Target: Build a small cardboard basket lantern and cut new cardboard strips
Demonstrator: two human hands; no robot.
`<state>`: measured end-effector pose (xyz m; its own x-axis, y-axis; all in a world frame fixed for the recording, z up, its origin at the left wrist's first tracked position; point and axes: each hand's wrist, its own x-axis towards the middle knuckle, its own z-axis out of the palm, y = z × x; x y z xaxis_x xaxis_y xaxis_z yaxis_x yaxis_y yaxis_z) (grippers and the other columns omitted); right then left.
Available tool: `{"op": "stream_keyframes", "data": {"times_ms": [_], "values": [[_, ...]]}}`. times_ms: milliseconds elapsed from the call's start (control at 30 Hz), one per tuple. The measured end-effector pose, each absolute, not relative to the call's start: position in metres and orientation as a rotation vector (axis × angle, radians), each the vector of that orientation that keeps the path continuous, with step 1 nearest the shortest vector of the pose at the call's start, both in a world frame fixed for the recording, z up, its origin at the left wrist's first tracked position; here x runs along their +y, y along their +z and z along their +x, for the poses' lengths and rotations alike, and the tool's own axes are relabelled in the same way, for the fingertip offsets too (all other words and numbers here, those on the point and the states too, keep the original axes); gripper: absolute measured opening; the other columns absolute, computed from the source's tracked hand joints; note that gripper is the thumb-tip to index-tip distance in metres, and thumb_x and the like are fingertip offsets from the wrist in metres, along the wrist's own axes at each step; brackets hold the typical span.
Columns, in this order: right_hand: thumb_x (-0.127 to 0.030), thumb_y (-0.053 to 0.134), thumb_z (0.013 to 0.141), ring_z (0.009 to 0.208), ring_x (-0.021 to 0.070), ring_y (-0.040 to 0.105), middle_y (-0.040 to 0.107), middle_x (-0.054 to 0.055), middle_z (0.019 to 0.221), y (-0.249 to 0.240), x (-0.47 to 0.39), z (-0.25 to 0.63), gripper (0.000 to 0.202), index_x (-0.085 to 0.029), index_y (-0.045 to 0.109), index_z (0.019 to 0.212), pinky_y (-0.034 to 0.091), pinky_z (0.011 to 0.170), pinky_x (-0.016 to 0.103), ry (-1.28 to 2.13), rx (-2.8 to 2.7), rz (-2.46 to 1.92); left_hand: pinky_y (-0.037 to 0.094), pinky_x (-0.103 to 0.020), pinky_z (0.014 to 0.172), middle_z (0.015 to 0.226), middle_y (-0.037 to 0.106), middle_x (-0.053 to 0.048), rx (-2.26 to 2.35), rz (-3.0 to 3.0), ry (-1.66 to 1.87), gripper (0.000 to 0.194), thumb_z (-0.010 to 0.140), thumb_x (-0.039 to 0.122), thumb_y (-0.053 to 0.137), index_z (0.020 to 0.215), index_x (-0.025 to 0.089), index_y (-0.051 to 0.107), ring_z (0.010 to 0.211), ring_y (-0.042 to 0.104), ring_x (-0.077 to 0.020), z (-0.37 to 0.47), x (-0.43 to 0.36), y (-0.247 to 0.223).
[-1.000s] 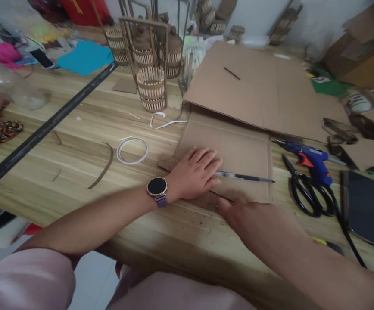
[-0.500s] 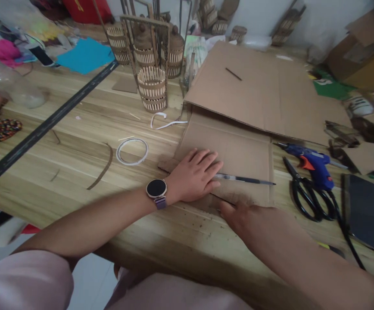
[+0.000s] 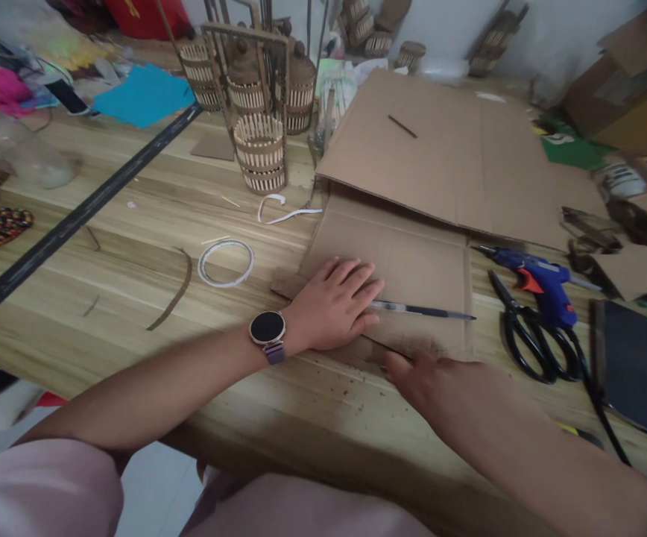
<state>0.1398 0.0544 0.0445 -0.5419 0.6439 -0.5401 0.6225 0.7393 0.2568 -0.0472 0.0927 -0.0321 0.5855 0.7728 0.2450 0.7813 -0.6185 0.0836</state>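
Observation:
My left hand (image 3: 338, 302), wearing a watch (image 3: 267, 327), lies flat with spread fingers on a brown cardboard piece (image 3: 407, 257). Beside its fingertips a dark pen (image 3: 429, 309) rests on that cardboard. At the near edge, my right hand (image 3: 432, 377) is closed, its thumb by a thin dark line along the cardboard; its other fingers are mostly hidden and blurred. It seems to grip the cardboard edge there. Small brown crumbs (image 3: 351, 388) are scattered on the table just in front.
To the right lie black scissors (image 3: 533, 335), a blue glue gun (image 3: 541, 280) and a dark tablet-like device (image 3: 636, 365). A larger cardboard sheet (image 3: 440, 149) overlaps behind. Left are a tape ring (image 3: 226, 262), a long black ruler (image 3: 89, 212) and a slatted basket (image 3: 259, 153).
My right hand has shifted very slightly to the right along the cardboard edge. The left hand stays pressed on the cardboard; the whole view has drifted a little.

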Motion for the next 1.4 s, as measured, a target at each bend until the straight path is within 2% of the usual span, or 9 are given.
{"op": "stream_keyframes", "data": {"times_ms": [200,400,500,633,833,1100,1400], "values": [[0.006,0.047,0.076,0.046,0.0165,0.066,0.068,0.004,0.069,0.031,0.053,0.158,0.042,-0.024,0.064,0.1,0.01,0.04,0.025,0.154,2.437,0.934,0.027,-0.052,0.116,0.15,0.046,-0.016,-1.361,-2.778,-0.398,0.054,0.101,0.047,0.036,0.141,0.012,0.049,0.138,0.038,-0.033,-0.048,0.093,-0.031],[0.002,0.047,0.078,0.046,0.0155,0.064,0.068,0.003,0.073,0.021,0.053,0.175,0.04,-0.025,0.064,0.101,0.015,0.041,0.025,0.064,2.484,0.954,0.028,-0.052,0.116,0.15,0.046,-0.016,-1.364,-2.788,-0.395,0.054,0.1,0.046,0.038,0.14,0.012,0.049,0.138,0.038,-0.0328,-0.048,0.093,-0.03],[0.001,0.047,0.079,0.044,0.0138,0.062,0.068,0.002,0.071,0.022,0.053,0.176,0.041,-0.026,0.064,0.104,0.013,0.041,0.025,0.062,2.485,0.965,0.027,-0.052,0.117,0.15,0.046,-0.016,-1.364,-2.791,-0.387,0.054,0.1,0.046,0.038,0.141,0.012,0.048,0.139,0.038,-0.0325,-0.048,0.093,-0.03],[0.003,0.048,0.078,0.045,0.0144,0.064,0.069,0.003,0.072,0.025,0.053,0.175,0.045,-0.028,0.063,0.106,0.009,0.041,0.025,0.111,2.455,0.936,0.028,-0.052,0.116,0.15,0.045,-0.016,-1.36,-2.791,-0.383,0.054,0.101,0.046,0.038,0.141,0.012,0.048,0.138,0.038,-0.0332,-0.047,0.092,-0.029],[0.002,0.048,0.077,0.046,0.0162,0.065,0.07,0.002,0.075,0.023,0.053,0.183,0.049,-0.028,0.062,0.113,0.011,0.041,0.026,0.08,2.464,0.901,0.028,-0.053,0.116,0.15,0.045,-0.016,-1.368,-2.799,-0.391,0.053,0.101,0.045,0.038,0.141,0.012,0.049,0.139,0.038,-0.0337,-0.048,0.092,-0.029],[0.002,0.05,0.076,0.046,0.0145,0.064,0.068,0.002,0.076,0.024,0.054,0.184,0.046,-0.027,0.061,0.11,0.008,0.042,0.026,0.102,2.439,0.891,0.029,-0.053,0.116,0.15,0.045,-0.017,-1.369,-2.81,-0.381,0.054,0.101,0.045,0.038,0.141,0.011,0.049,0.139,0.038,-0.0342,-0.048,0.092,-0.028],[0.007,0.05,0.073,0.044,0.013,0.063,0.068,0.0,0.072,0.019,0.051,0.201,0.051,-0.025,0.059,0.111,0.015,0.042,0.026,0.129,2.581,0.88,0.028,-0.053,0.117,0.15,0.045,-0.017,-1.364,-2.813,-0.384,0.054,0.101,0.046,0.037,0.141,0.011,0.049,0.139,0.038,-0.0343,-0.048,0.092,-0.029]]}}
